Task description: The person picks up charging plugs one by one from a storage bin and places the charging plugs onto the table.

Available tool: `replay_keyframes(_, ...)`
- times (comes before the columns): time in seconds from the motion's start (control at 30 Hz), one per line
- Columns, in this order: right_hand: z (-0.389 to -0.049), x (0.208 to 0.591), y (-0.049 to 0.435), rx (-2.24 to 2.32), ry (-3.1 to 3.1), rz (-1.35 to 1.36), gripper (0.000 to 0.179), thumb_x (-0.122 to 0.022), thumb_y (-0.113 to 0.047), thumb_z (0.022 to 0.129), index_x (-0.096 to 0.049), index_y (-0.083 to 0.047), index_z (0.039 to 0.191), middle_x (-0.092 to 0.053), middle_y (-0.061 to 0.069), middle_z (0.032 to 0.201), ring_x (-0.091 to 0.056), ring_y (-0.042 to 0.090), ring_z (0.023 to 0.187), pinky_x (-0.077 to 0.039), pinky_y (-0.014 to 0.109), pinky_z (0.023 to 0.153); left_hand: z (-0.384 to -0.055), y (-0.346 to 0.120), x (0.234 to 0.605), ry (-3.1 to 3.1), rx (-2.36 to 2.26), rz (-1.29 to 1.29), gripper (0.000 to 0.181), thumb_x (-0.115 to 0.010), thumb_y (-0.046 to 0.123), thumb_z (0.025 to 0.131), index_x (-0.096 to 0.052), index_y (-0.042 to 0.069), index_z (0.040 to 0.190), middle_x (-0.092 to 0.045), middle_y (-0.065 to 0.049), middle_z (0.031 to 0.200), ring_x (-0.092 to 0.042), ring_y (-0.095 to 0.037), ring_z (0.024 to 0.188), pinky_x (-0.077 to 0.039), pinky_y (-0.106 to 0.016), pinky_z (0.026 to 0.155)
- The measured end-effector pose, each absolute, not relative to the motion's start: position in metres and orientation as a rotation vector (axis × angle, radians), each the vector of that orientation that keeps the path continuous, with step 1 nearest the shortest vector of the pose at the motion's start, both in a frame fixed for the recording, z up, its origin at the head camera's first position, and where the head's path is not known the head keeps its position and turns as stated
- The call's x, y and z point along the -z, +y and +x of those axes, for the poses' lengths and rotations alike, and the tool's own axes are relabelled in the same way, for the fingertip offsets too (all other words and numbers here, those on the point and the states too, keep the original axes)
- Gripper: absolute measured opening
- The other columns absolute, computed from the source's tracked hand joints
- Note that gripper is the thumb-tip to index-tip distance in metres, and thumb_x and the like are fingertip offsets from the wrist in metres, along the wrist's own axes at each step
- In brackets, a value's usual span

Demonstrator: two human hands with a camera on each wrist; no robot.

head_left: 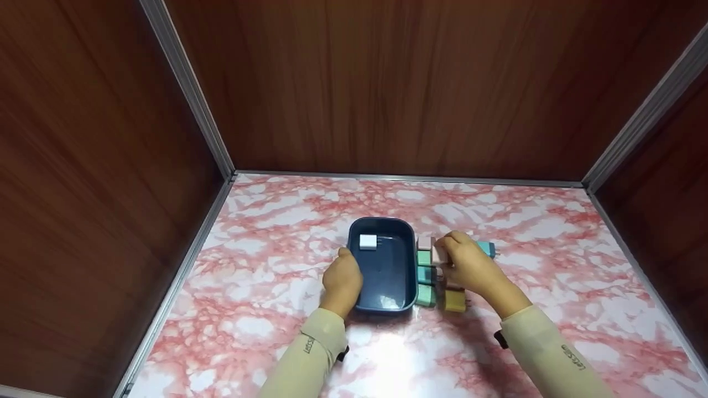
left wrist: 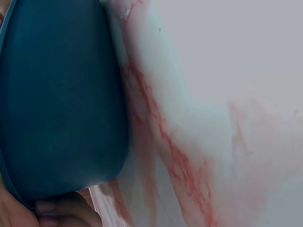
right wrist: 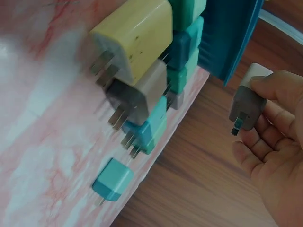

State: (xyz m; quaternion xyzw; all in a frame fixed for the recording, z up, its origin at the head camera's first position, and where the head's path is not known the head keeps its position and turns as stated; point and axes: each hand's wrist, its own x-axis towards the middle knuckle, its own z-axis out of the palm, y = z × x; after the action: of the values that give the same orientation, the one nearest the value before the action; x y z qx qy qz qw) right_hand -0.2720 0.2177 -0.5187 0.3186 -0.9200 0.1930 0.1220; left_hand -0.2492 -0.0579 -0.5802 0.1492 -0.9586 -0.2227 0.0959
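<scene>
My left hand (head_left: 342,279) grips the left wall of a dark blue plastic tray (head_left: 381,279), with its fingertips (left wrist: 47,206) curled at the rim in the left wrist view. Inside the tray, near its far left corner, lies a white charger plug (head_left: 368,242). Thumb and fingers of my right hand (head_left: 470,262) pinch a pale pinkish charger plug (right wrist: 248,101), raised off the table with its metal prongs showing. Just right of the tray stand charger plugs in rows, among them a green one (head_left: 426,296) and a yellow one (head_left: 455,301); my right hand partly covers them.
A turquoise charger plug (head_left: 485,249) lies apart, beyond the right hand. Red-and-white marbled tabletop (head_left: 287,221) spreads around the tray. Brown wood-look panels (head_left: 409,88) with metal edging (head_left: 193,94) enclose the back and both sides.
</scene>
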Motion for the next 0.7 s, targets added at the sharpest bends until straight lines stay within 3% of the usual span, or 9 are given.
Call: replay_keyframes(0.7,-0.279,0.528,0.256,-0.559,-2.744,0.778,0.040,-0.078,0.004,0.075,-0.064,0.004,0.112,-0.061,0.018,0.108,-0.059,0.036,0.100,-0.051,0.051,0.086,-0.250,-0.059,0.582,-2.849,0.637,0.452,0.014,-0.048,0.004,0.098,-0.056,0.003,0.109,-0.076,-0.016,0.088,-0.074,-0.032,0.077,-0.057,-0.049,0.064)
